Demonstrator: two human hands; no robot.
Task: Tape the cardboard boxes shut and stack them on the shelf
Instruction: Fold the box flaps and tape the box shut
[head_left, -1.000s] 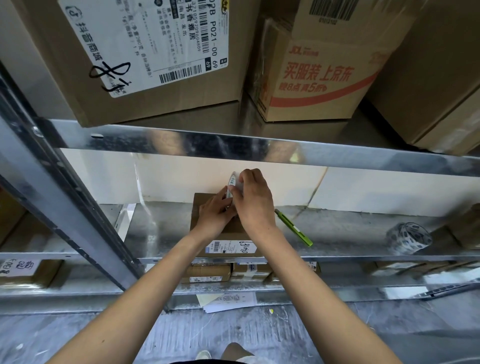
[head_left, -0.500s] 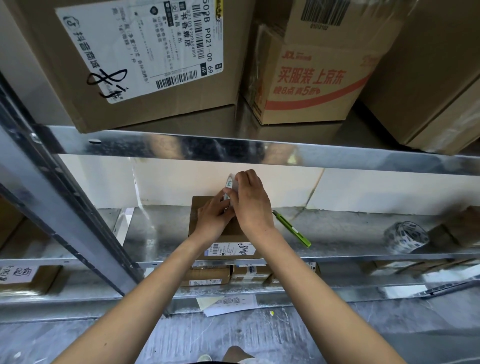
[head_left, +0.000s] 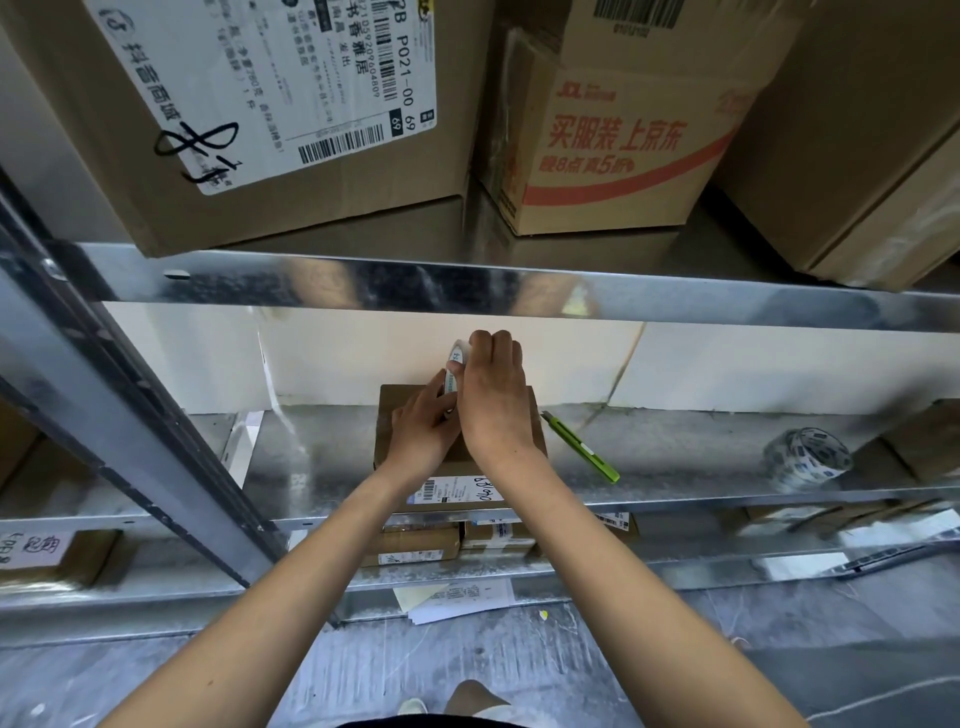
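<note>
Small cardboard box (head_left: 457, 457) on middle metal shelf (head_left: 675, 457), long axis running from shelf front edge toward back wall; white label at near end, handwriting not fully legible. Taken as landmark.

Above far end of box: right hand (head_left: 493, 400), fingers curled round tape roll (head_left: 456, 364), roll on edge, printed blue on white. Left hand (head_left: 423, 431) over box top, fingertips pinching at tape just below roll; exact hold partly hidden by right hand.

Right of box, just beside: 1 green utility knife (head_left: 582, 447), lying flat, blade end toward back wall, angled away to the right. Farther right, well apart: 1 second tape roll (head_left: 808, 460), same blue print.

Upper shelf above box: 3 large cartons counted. Left carton (head_left: 234, 130), white label, "P021-00 69", barcodes, black marker scrawl. Middle carton (head_left: 618, 140), red print, "JD" logo, Chinese characters. Right carton (head_left: 857, 130) plain.

Below box, lower shelf: several small parcels (head_left: 415, 545), count uncertain. Papers (head_left: 457, 597) beneath, on floor.
</note>
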